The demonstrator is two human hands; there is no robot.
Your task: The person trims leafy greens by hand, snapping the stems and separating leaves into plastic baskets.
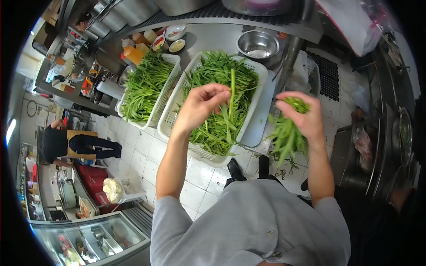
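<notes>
Pinched between thumb and fingers of my left hand (205,105) is a green stem (233,82), held upright over the larger white basket (168,116). Leafy greens (242,73) fill that basket. To the right of it, my right hand (304,116) is closed around a bunch of greens (288,137), with the cut stems at the top and leaves hanging down. A second white basket (157,111) on the left holds more greens (144,88) with long stems.
Beside the larger basket lies a pale blue board (257,126). A metal bowl (257,44) stands behind it, with small bowls (176,45) and sauce bottles (133,54) at the back left. Another person (55,144) stands far left. A metal shelf (213,17) spans the top.
</notes>
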